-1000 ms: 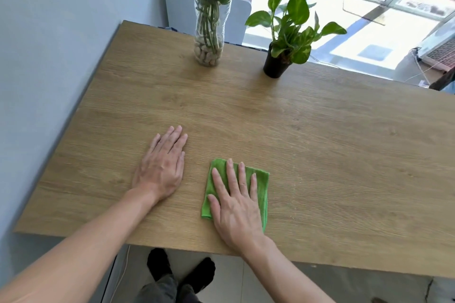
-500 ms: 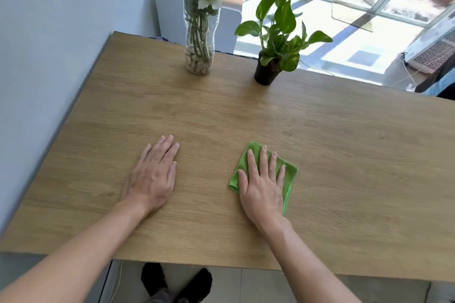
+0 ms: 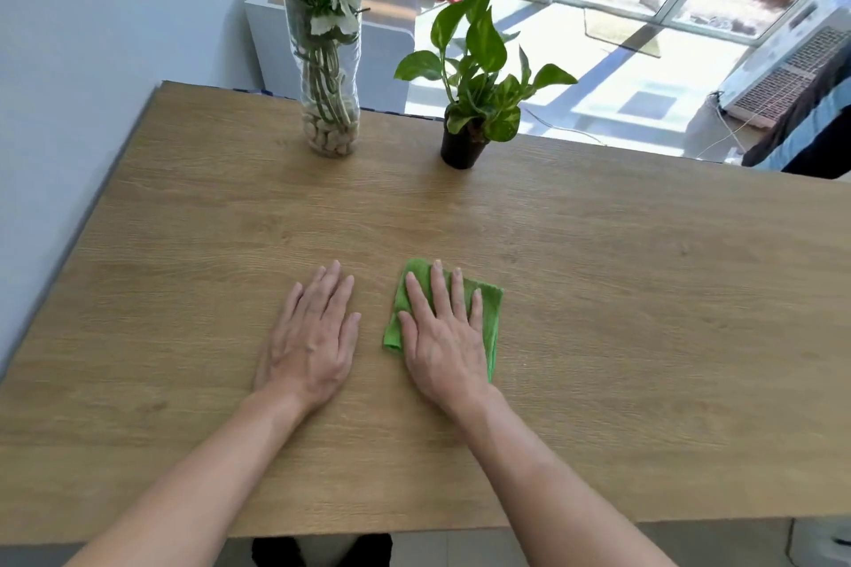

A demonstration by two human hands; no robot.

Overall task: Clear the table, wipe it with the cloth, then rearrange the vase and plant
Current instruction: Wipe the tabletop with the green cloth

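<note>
Pressing flat, the right hand (image 3: pixel 444 336) lies with fingers spread on the folded green cloth (image 3: pixel 490 313), near the front edge of the wooden table (image 3: pixel 644 290); the left hand (image 3: pixel 311 336) rests open and empty just beside it. Cloth looks soft, light, limp, so pin it under the palm. Glass vase (image 3: pixel 329 106) with pebbles and potted plant (image 3: pixel 463 147) stand at the table's far edge; the vase is likely heavy, fragile, best gripped low.

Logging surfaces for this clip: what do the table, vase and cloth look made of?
Table: wood or wood-look laminate, matte, visible grain. Vase: clear glass or plastic; stems and pebbles show through. Cloth: green, fuzzy, probably microfibre, flat under the right hand.
</note>
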